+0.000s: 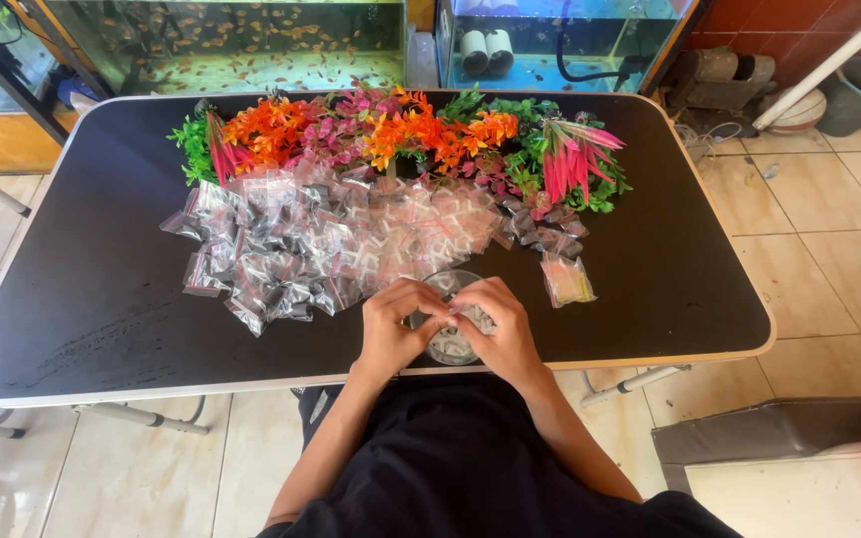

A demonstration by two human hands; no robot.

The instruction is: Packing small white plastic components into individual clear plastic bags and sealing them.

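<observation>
Black folding table [102,299] stands on pale floor tiles before two fish tanks; plastic plants [401,134] line its far side, and a heap of small clear bags [311,244] lies just nearer. Both hands meet at the near edge, over a round clear bowl [450,344]; left hand [394,329] and right hand [498,329] pinch one small clear bag [447,308] between their fingertips, held crosswise above the bowl. One bag with yellowish contents [567,280] lies apart, nearer the right hand.
</observation>
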